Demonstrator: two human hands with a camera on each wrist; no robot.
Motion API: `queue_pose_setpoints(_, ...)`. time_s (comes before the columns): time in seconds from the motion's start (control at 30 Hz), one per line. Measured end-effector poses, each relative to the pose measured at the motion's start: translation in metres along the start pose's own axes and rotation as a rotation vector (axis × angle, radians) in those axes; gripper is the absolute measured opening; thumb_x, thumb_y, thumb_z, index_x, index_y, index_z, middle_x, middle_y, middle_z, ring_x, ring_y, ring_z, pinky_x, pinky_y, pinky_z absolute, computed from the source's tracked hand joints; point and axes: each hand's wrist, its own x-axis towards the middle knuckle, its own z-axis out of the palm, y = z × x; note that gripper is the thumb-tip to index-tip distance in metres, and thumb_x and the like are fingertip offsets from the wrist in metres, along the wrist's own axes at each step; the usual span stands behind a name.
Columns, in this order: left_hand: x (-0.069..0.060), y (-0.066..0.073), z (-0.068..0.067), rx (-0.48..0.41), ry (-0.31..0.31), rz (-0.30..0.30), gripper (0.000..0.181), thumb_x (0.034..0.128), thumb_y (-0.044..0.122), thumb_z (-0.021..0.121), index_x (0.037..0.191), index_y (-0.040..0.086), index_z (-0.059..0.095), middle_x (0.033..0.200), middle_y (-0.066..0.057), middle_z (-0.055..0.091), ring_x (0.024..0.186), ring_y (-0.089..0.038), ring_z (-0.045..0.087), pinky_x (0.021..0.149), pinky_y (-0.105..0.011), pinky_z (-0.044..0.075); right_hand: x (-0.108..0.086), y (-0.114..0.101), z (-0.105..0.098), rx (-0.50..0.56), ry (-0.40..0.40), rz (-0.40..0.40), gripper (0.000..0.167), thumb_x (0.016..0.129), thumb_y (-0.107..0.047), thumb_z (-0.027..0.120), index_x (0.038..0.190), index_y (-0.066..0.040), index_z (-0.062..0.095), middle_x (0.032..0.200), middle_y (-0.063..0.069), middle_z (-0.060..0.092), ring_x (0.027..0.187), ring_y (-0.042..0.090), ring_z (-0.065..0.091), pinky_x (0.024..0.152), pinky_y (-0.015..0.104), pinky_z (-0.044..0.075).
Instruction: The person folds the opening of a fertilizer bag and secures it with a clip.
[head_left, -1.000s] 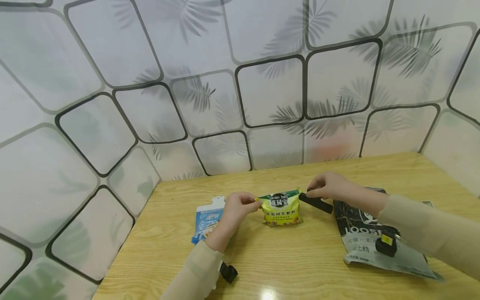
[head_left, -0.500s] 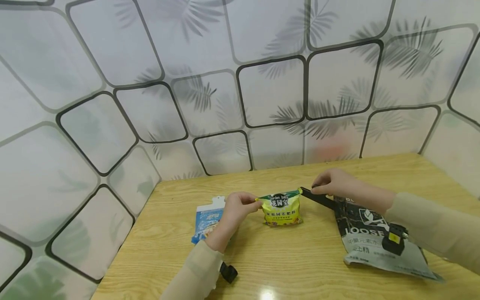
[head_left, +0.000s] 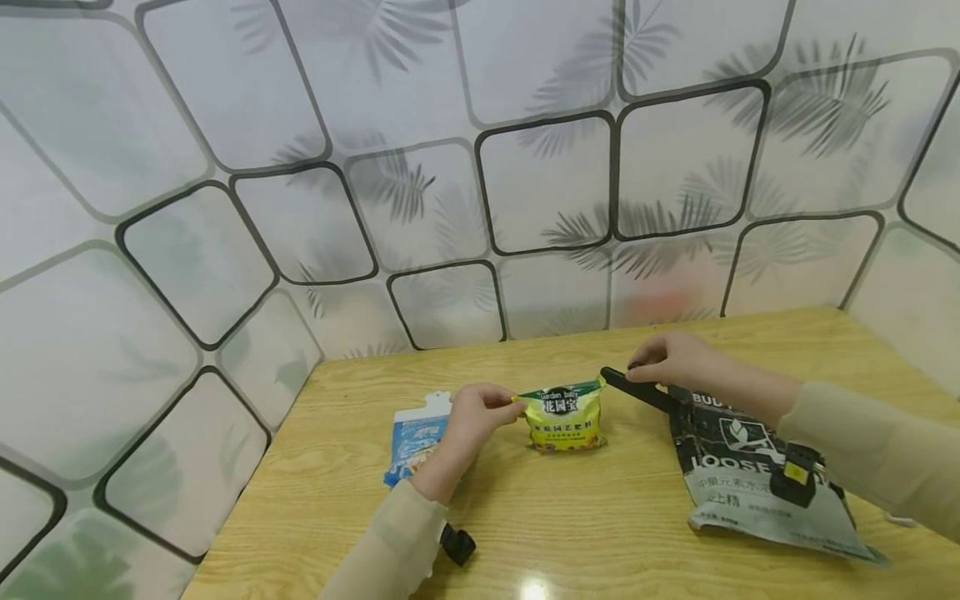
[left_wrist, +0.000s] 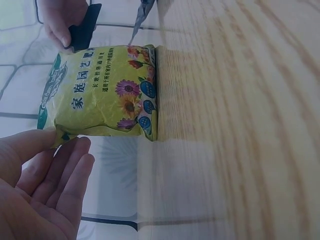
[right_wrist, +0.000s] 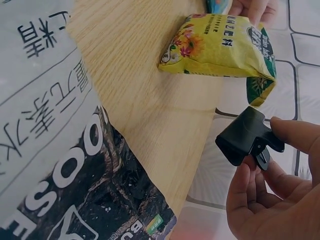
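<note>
"Garden baby" and 花园宝 are printed across the dark oval at the top of the yellow fertilizer packet (head_left: pixel 564 423), with 家庭园艺肥料 below; the smaller lines cannot all be made out. Orange and purple flowers decorate its lower part. It sits upright near the middle of the wood-grain table (head_left: pixel 570 525), between the two hands. On the black-and-gray bag (head_left: pixel 738 504), lying at the right, "BUD" and "LOOSE" can be read, along with 中量元素水 and 上精; the forearm hides some of the print. Lettering on the blue packet (head_left: pixel 416 444), at the left behind the wrist, is too small to read.

Counted up: one yellow packet, one blue packet, one large bag, one black clip (head_left: pixel 643 392) and two black wrist cameras, one on the left arm (head_left: pixel 457 546) and the other on the right (head_left: pixel 795 477).

Left hand (head_left: pixel 478 417) pinches the yellow packet's upper left corner between thumb and forefinger, the other fingers loosely bent. Right hand (head_left: pixel 670 358) holds the clip by its lever, thumb opposite fingers, forearm reaching over the bag. The clip's end is just beside the packet's upper right corner; whether they touch, I cannot tell.
</note>
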Motion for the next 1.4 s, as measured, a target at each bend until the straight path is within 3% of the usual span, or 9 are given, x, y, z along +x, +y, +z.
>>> queue_pose_setpoints(0.4,-0.002,0.005,0.0,-0.016,0.002,0.005,0.015,0.0979,0.012,0.077,0.103,-0.002,0.081,0.102,-0.019,0.08,0.085,-0.014,0.075,0.09,-0.042,0.067,-0.004,-0.006,-0.009,0.008,0.007,0.006,0.038,0.099,-0.024,0.075,0.122,0.006,0.072,0.109,0.022,0.076,0.088,0.027,0.069,0.068,0.031,0.057)
queue_pose_setpoints(0.67,-0.001,0.002,0.0,-0.02,0.001,0.005,0.015,0.0978,0.012,0.077,0.102,-0.002,0.081,0.102,-0.019,0.08,0.084,-0.014,0.074,0.092,-0.048,0.066,-0.005,-0.01,-0.011,0.013,0.017,0.003,0.037,0.099,-0.024,0.076,0.122,0.006,0.072,0.109,0.021,0.076,0.086,0.021,0.07,0.077,0.043,0.063)
queue_pose_setpoints(1.1,0.0,0.001,0.0,-0.027,0.0,0.009,0.016,0.0981,0.013,0.077,0.103,-0.002,0.081,0.104,-0.019,0.08,0.09,-0.022,0.077,0.091,-0.042,0.067,-0.004,-0.019,-0.012,0.012,0.01,-0.03,0.04,0.1,-0.025,0.076,0.125,0.005,0.072,0.111,0.021,0.077,0.091,0.025,0.07,0.076,0.039,0.061)
queue_pose_setpoints(1.4,-0.001,0.0,0.0,-0.02,0.001,0.009,0.016,0.0979,0.013,0.078,0.103,-0.002,0.081,0.103,-0.019,0.08,0.089,-0.02,0.077,0.089,-0.039,0.067,-0.005,-0.028,-0.011,-0.011,-0.008,-0.053,0.039,0.099,-0.025,0.077,0.123,0.005,0.073,0.105,0.018,0.077,0.09,0.025,0.072,0.077,0.039,0.062)
